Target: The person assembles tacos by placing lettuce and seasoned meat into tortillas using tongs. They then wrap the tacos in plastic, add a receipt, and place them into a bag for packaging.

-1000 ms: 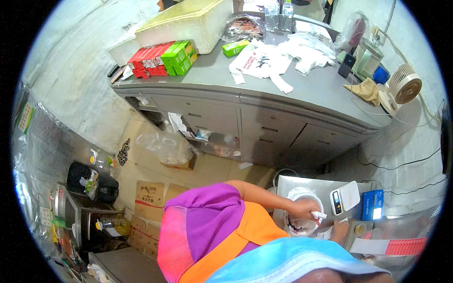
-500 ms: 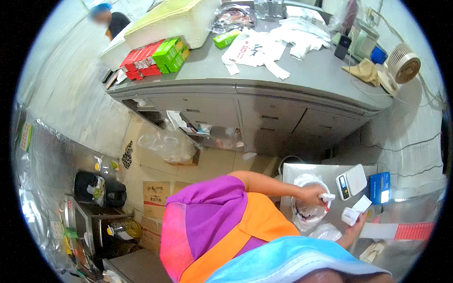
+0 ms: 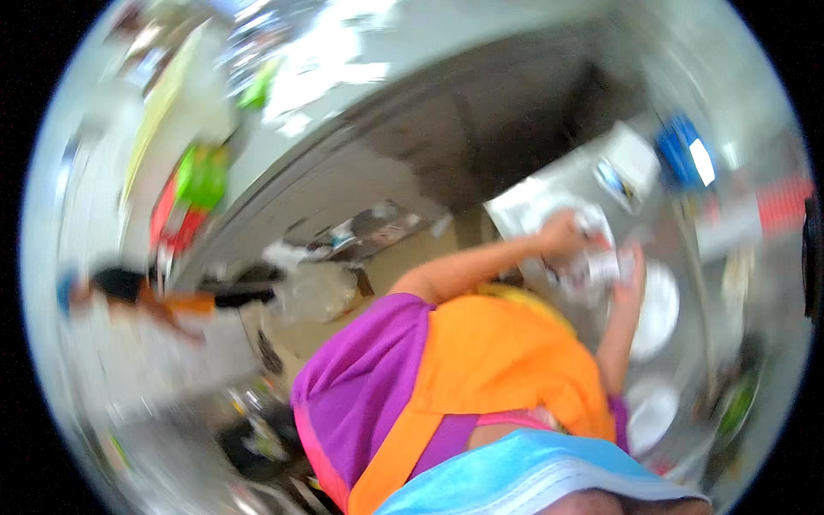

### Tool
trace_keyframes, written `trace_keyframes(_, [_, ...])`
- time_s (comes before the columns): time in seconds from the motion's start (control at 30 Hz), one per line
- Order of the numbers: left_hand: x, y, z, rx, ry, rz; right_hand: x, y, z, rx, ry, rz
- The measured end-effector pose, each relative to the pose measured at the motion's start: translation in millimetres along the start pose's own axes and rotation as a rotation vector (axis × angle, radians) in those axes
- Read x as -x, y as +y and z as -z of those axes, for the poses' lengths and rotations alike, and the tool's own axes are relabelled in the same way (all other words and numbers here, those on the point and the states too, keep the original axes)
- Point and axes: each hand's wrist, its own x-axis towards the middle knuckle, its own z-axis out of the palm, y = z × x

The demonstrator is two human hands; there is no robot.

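Motion smears the whole head view. My left hand is closed over a white container lined with plastic, and a red bit shows at its fingers. What it grips is too blurred to name. Just to the right, my right hand is closed on a small white roll-like thing, which lies between the two hands. The hands are close together, the left one farther away. Whether the left fingers touch the white thing, I cannot tell.
Beyond my hands on the metal table are a white scale and a blue box. White round shapes lie beside my right forearm. Green and red boxes stand on the far-left counter. A person in a black top is at the left.
The view has swung round. My hands have come closer together, with the white roll-like thing now near my left hand. The person at the left shows more fully.
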Motion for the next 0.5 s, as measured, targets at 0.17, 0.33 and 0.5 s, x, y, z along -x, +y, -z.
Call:
trace_keyframes(0.17, [-9.8, -33.9, 2.6, 0.314, -0.091, -0.167, 26.8, -11.6, -63.6, 0.337, 0.137, 0.2])
trace_keyframes(0.33, [-6.3, -20.0, 8.1, 0.348, -0.15, -0.05, 41.3, -10.8, -67.0, 0.408, 0.114, 0.331])
trace_keyframes(0.5, [-0.7, -19.9, 12.2, 0.374, -0.134, -0.043, 44.6, 0.9, -69.5, 0.622, 0.175, 0.421])
